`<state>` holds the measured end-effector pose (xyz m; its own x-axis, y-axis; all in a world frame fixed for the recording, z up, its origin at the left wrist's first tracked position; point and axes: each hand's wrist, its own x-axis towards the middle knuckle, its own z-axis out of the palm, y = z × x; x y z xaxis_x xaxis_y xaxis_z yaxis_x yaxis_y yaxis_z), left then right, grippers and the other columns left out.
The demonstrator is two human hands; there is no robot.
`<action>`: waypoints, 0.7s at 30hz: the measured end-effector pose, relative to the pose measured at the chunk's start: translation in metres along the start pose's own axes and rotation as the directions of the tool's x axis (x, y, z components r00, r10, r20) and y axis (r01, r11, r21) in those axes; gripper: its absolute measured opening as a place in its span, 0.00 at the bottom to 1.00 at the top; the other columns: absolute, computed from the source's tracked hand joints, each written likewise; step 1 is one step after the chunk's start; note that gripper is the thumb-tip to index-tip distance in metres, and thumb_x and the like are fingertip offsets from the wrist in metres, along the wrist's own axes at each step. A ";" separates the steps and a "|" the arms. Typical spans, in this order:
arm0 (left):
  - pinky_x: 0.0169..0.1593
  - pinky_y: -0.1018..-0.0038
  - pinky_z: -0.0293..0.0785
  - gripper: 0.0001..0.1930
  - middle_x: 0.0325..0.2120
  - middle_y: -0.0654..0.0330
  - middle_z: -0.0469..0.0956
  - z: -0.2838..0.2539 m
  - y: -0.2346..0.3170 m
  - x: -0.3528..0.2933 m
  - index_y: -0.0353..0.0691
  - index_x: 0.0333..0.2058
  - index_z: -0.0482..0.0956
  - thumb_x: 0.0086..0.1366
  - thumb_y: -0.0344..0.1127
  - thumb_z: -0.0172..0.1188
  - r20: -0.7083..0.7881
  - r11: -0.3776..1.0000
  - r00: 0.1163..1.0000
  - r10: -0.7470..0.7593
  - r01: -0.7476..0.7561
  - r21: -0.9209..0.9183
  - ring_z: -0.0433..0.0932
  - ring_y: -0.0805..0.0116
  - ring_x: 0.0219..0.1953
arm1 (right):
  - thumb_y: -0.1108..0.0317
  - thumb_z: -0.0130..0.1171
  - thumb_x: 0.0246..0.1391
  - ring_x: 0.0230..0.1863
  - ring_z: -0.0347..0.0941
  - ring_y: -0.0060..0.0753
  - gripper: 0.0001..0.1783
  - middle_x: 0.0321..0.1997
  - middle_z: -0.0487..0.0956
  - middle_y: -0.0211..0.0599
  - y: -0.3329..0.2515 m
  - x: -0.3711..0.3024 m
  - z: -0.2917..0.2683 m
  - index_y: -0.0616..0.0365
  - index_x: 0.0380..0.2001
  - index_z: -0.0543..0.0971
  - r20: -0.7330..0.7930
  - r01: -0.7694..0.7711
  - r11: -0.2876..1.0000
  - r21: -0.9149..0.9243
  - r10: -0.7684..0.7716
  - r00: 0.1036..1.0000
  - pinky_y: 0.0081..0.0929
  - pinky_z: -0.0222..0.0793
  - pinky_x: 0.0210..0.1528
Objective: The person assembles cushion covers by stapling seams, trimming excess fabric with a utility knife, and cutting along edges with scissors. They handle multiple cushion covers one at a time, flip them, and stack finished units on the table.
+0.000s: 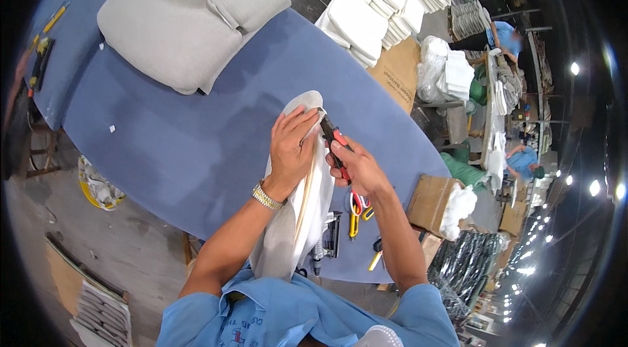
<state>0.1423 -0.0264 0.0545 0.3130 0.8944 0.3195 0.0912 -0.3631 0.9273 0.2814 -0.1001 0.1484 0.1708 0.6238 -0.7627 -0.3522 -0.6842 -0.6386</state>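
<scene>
A long narrow panel covered in light grey fabric [278, 249] stands tilted in front of my chest, its rounded end away from me. White material [315, 209] and a thin tan strip show along its inner side. My left hand [291, 151], with a metal watch at the wrist, grips the panel near its far end. In my right hand [358, 167] are pliers [331, 136] with red and black handles. Their jaws touch the fabric edge beside my left fingertips. What lies between the jaws is too small to make out.
Grey upholstered cushions [170, 26] lie on the blue table [163, 144]. Near my right forearm are red-handled scissors [356, 202], a yellow cutter [354, 226] and a staple gun [332, 236]. A cardboard box [428, 202] stands at the right edge. Two people work farther right.
</scene>
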 end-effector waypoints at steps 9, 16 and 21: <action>0.70 0.57 0.63 0.12 0.52 0.56 0.84 -0.012 0.004 -0.005 0.39 0.50 0.86 0.69 0.29 0.61 0.140 0.992 0.985 0.104 -0.113 0.056 0.77 0.58 0.62 | 0.73 0.55 0.62 0.20 0.53 0.12 0.17 0.27 0.59 0.20 0.044 -0.010 0.018 0.45 0.50 0.64 0.013 0.060 0.976 0.207 -0.064 0.998 0.17 0.46 0.18; 0.60 0.69 0.72 0.24 0.53 0.54 0.83 -0.014 -0.029 0.098 0.30 0.46 0.85 0.80 0.46 0.47 0.498 0.913 0.862 -0.090 0.271 -0.305 0.79 0.66 0.56 | 0.75 0.54 0.59 0.20 0.53 0.13 0.34 0.25 0.60 0.19 0.057 -0.008 0.010 0.41 0.67 0.60 0.016 0.053 0.957 0.287 -0.060 0.998 0.18 0.48 0.20; 0.50 0.75 0.73 0.22 0.44 0.59 0.85 0.039 -0.050 0.083 0.34 0.46 0.86 0.79 0.47 0.50 0.607 0.855 0.770 -0.196 0.437 -0.279 0.77 0.73 0.44 | 0.73 0.51 0.59 0.25 0.60 0.18 0.23 0.29 0.63 0.24 0.060 -0.012 -0.001 0.48 0.57 0.65 -0.007 0.081 0.991 0.104 -0.081 0.997 0.22 0.59 0.26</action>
<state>0.2010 0.0556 0.0269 0.7967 0.6020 -0.0541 -0.0491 0.1538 0.9869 0.2593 -0.1487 0.1188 0.2051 0.6742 -0.7095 -0.4311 -0.5885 -0.6839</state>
